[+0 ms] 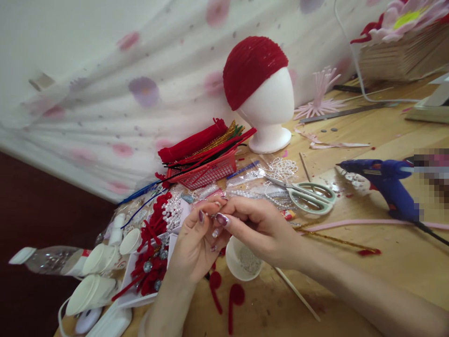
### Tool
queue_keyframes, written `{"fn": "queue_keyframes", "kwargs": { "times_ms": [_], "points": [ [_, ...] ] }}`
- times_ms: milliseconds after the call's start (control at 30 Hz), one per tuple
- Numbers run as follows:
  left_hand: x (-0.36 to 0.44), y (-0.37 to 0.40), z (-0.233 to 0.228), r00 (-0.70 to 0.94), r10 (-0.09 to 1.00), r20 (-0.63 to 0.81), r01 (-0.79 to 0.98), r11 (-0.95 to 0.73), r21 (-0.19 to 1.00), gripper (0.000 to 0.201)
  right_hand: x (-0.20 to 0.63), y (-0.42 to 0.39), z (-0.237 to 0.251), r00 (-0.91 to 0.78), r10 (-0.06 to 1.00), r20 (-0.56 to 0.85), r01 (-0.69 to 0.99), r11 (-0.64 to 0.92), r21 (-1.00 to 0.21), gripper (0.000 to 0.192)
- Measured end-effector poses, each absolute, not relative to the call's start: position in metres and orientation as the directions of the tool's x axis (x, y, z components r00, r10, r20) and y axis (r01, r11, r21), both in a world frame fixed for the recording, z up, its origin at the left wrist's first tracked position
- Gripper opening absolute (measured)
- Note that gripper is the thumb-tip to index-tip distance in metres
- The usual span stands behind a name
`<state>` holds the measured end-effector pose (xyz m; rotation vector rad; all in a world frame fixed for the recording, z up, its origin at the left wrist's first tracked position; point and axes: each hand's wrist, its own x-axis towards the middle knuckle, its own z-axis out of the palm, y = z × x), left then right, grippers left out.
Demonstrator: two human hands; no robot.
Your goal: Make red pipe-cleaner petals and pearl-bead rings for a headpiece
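Observation:
My left hand [192, 243] and my right hand [261, 229] meet in the middle of the view, fingertips pinched together. Whatever small thing lies between them is too tiny and covered to name. Just under my right hand stands a white cup [233, 262] with small pale beads in it. Two red curled chenille pieces [236, 297] lie on the table below my hands. Left of my left hand, a white box [131, 299] holds red fuzzy pieces with shiny beads [149, 267]. White pearl beads [171, 210] sit close behind it.
Green-handled scissors [312, 199] and a blue glue gun [389, 182] lie to the right. Behind are a red basket [206, 171] of chenille stems and a white foam head [271, 107] in a red cap. Paper cups [93, 292] and a bottle [49, 260] stand left; a wooden stick [298, 295] lies in front.

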<state>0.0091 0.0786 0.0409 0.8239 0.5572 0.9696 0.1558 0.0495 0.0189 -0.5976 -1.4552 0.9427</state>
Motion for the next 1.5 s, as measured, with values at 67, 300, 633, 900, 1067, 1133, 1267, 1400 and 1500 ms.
{"fn": "queue_keyframes", "kwargs": {
  "times_ms": [67,300,633,900,1067,1133,1267,1400,1500],
  "points": [
    [0.009,0.079,0.041,0.471,0.880,-0.061,-0.485,0.316,0.815,0.017,0.156,0.050,0.019,-0.119,0.817,0.564,-0.157,0.546,-0.823,0.022],
    [0.009,0.079,0.042,0.460,0.886,-0.063,-0.480,0.308,0.822,0.018,0.157,0.051,0.023,-0.112,0.819,0.563,-0.132,0.549,-0.825,0.022],
    [0.009,0.078,0.041,0.532,0.845,-0.044,-0.493,0.352,0.795,0.014,0.156,0.049,0.020,-0.136,0.854,0.503,-0.139,0.486,-0.863,0.023],
    [0.009,0.078,0.041,0.533,0.845,-0.041,-0.482,0.343,0.806,0.013,0.157,0.051,0.019,-0.140,0.847,0.513,-0.145,0.495,-0.857,0.022],
    [0.008,0.078,0.041,0.517,0.855,-0.044,-0.466,0.324,0.823,0.017,0.158,0.053,0.020,-0.137,0.831,0.539,-0.175,0.516,-0.839,0.025],
    [0.008,0.078,0.041,0.515,0.855,-0.056,-0.462,0.332,0.822,0.018,0.159,0.054,0.021,-0.141,0.827,0.545,-0.188,0.518,-0.835,0.026],
    [0.008,0.078,0.041,0.505,0.862,-0.052,-0.446,0.312,0.839,0.020,0.161,0.052,0.022,-0.148,0.835,0.530,-0.195,0.501,-0.844,0.029],
    [0.008,0.078,0.040,0.468,0.883,0.033,-0.404,0.181,0.897,0.019,0.161,0.052,0.018,-0.159,0.858,0.489,-0.316,0.425,-0.848,0.032],
    [0.009,0.077,0.041,0.451,0.880,0.146,-0.344,0.020,0.939,0.021,0.159,0.054,0.013,-0.185,0.887,0.423,-0.467,0.299,-0.832,0.034]
  ]
}}
